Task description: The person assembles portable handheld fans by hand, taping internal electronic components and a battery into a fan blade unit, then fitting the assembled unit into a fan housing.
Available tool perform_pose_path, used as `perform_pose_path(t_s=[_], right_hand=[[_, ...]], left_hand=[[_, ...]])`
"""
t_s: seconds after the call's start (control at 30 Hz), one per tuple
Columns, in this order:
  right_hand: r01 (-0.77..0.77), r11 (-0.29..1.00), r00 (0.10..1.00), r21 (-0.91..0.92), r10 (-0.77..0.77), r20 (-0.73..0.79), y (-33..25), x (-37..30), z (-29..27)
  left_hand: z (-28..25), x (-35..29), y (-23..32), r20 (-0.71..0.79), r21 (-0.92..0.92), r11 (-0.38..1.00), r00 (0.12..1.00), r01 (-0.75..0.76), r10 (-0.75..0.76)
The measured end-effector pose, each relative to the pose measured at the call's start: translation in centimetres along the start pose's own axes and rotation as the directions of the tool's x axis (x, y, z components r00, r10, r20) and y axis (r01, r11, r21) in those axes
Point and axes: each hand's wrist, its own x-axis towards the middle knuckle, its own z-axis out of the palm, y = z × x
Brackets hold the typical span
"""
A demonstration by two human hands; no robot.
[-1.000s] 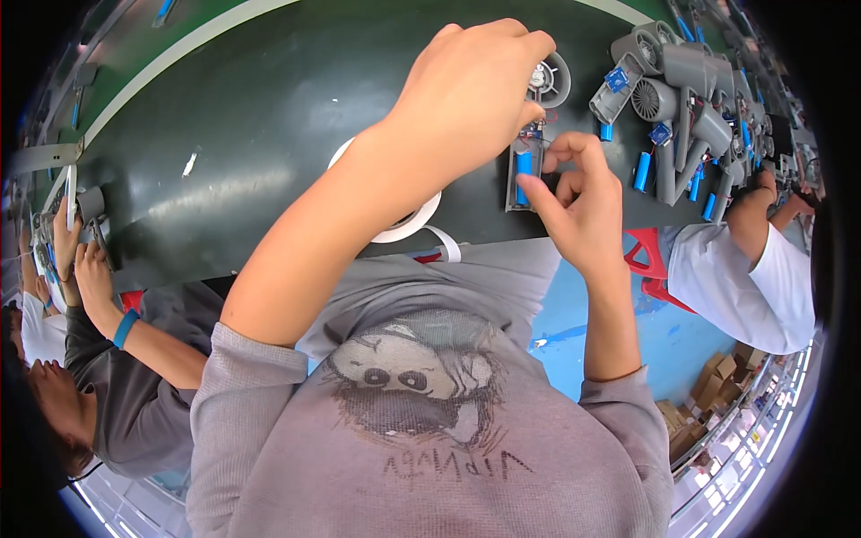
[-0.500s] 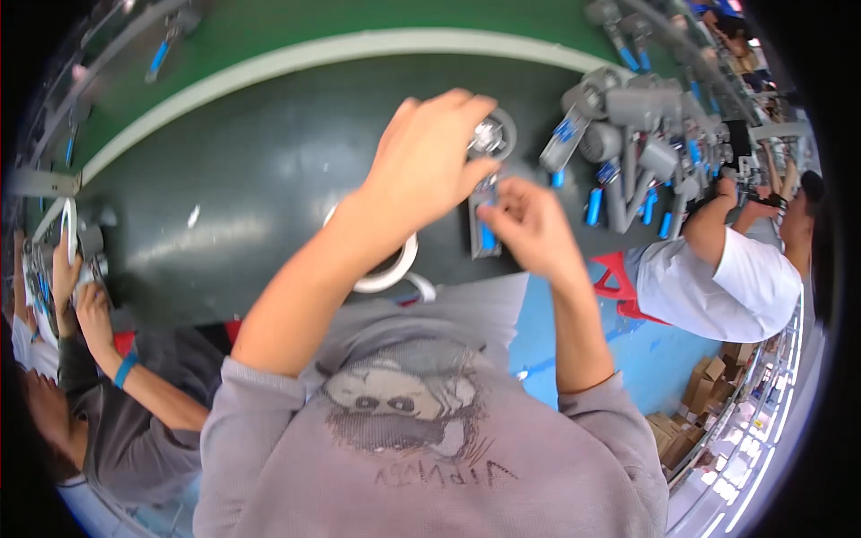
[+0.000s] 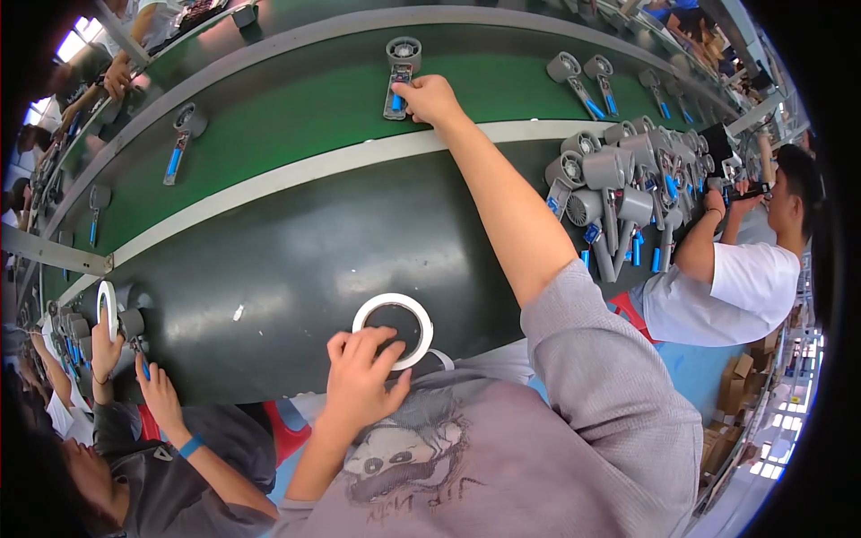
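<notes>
My right hand (image 3: 430, 100) is stretched far forward over the green conveyor belt. Its fingers and thumb close on the handle of a grey handheld fan (image 3: 404, 56), whose round head points away from me. The handle is uncovered, and a blue battery (image 3: 396, 100) shows inside it. My left hand (image 3: 363, 372) is near the table's front edge, over the left side of a white roll of tape (image 3: 423, 327). Its fingers are bent but spread, with the thumb apart; whether they press on the roll is hard to tell.
Grey fans (image 3: 619, 179) lie piled on the dark table (image 3: 269, 296) at the right. More fans (image 3: 184, 139) are spaced along the green belt (image 3: 296, 134), behind a pale rail (image 3: 341, 154). Co-workers sit left and right; the left one holds a white tape roll (image 3: 107, 309).
My right hand has carried the fan from the table forward onto the belt. My left hand has left the fan and drawn back to the tape roll. The view has shifted.
</notes>
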Motion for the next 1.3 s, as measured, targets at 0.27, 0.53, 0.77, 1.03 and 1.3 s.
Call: perform_pose_path(t_s=[0.27, 0.53, 0.77, 1.03, 1.3], right_hand=[[0.454, 0.820, 0.776, -0.347, -0.556, -0.298, 2.4, -3.4, -1.1], [0.019, 0.971, 0.740, 0.240, -0.175, 0.649, 1.6, -31.0, -2.4], [0.013, 0.999, 0.720, -0.038, 0.017, 0.694, 0.6, -37.5, -3.0], [0.204, 0.935, 0.657, -0.289, 0.088, 0.748, 6.2, -39.7, -4.6], [0.412, 0.815, 0.768, -0.408, -0.069, 0.637, 11.7, -38.3, -2.8]], left_hand=[[1.5, -0.5, -1.2, -0.314, -0.117, 0.988, 0.940, 0.100, -0.133], [1.3, -1.6, -1.6, -0.374, -0.133, 0.990, 0.923, 0.044, -0.092], [2.5, -1.3, -2.1, -0.481, -0.105, 0.994, 0.875, 0.008, -0.058], [2.8, -1.2, -2.8, -0.594, 0.067, 0.996, 0.805, 0.059, -0.008], [2.5, -1.9, -1.5, -0.413, 0.170, 0.984, 0.910, 0.053, 0.023]])
